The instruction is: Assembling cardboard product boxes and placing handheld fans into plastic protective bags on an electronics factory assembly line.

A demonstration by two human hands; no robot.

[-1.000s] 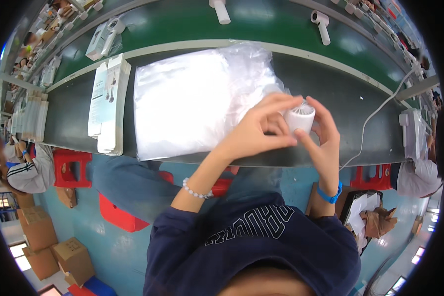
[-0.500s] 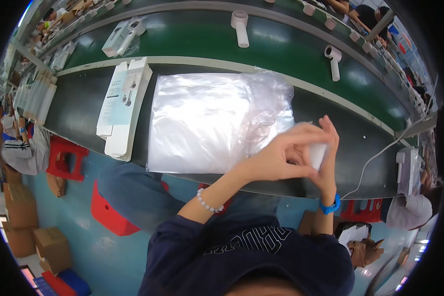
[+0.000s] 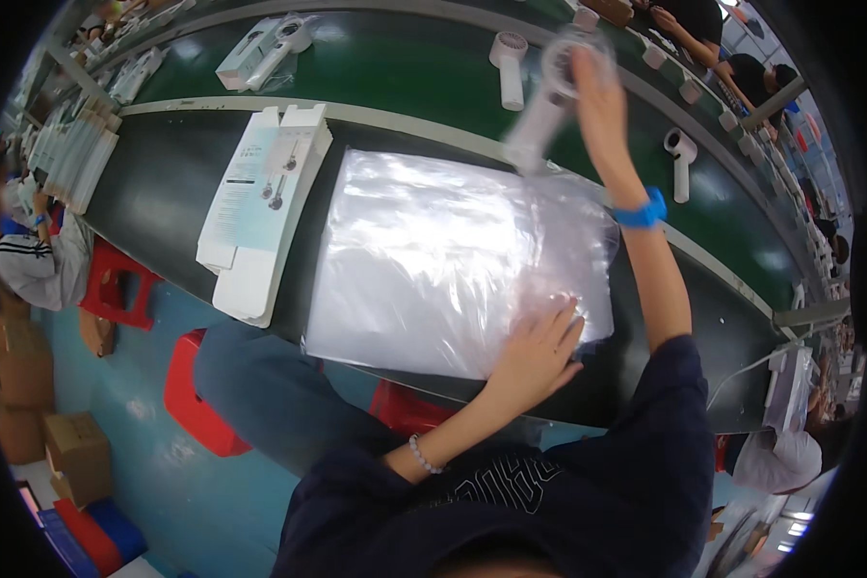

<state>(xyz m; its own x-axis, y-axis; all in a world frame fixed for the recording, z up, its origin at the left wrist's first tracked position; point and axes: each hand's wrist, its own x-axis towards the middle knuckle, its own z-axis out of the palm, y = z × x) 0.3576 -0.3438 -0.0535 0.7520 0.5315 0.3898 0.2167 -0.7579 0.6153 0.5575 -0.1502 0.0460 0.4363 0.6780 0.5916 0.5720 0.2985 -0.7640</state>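
Observation:
My left hand (image 3: 538, 358) lies with its fingers stretched out on a stack of transparent plastic bags (image 3: 409, 260), near its right front corner. My right hand (image 3: 599, 106), reaching forward over the green belt, grips a white handheld fan (image 3: 541, 123) in a transparent bag. Motion blurs the fan; its round head is up by my fingers and its handle slants down to the left. To the left of the bags rests a pile of flat white and pale blue cartons (image 3: 260, 207).
On the green conveyor belt (image 3: 405, 82) lie a bare white fan (image 3: 511, 72), another one (image 3: 681, 164) farther right, and a bagged fan (image 3: 284, 48) beside a box (image 3: 250, 56). A red stool (image 3: 197, 395) stands at lower left. Other people sit along the line.
My hands, close together over the right side of the bench before, have parted. The right has moved forward over the belt with the bagged fan; the left has come down flat on the bags.

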